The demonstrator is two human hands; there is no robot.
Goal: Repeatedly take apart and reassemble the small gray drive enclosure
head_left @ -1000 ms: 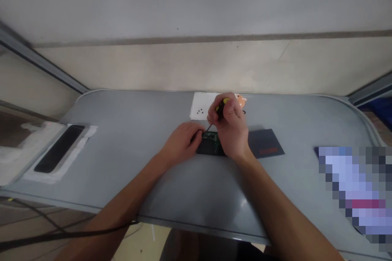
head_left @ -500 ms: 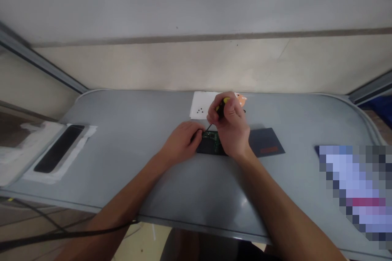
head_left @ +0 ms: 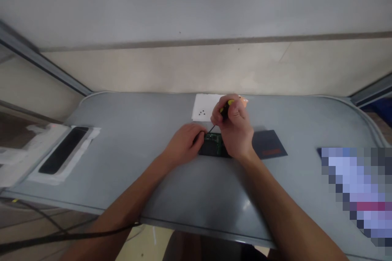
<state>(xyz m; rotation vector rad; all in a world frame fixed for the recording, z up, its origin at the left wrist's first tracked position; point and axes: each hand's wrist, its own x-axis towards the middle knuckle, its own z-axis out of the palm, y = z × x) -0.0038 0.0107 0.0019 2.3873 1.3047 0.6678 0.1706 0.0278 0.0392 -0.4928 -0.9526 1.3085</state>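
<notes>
My right hand [head_left: 237, 128] is wrapped round the black and yellow handle of a screwdriver [head_left: 211, 128]. The thin shaft slants down and left to the top edge of an opened phone [head_left: 209, 147], which shows a green circuit board and a dark panel. At the phone's left end, my left hand [head_left: 185, 143] grips it with curled fingers and thumb, hiding that end. My right wrist covers part of the phone's right end. Behind the hands lies white paper [head_left: 205, 101] with several small dark screws [head_left: 202, 113] on it.
A dark flat card or cover [head_left: 269, 143] lies right of the phone on the grey table [head_left: 128, 122]. At left, a black phone-like slab [head_left: 64, 150] rests on white material. A blurred-out item [head_left: 355, 187] is at far right. Black cables [head_left: 61, 235] hang by the front edge.
The whole view has shifted slightly, so everything appears a little lower and to the right. Both hands keep their grips, and the screwdriver tip stays at the phone's top edge.
</notes>
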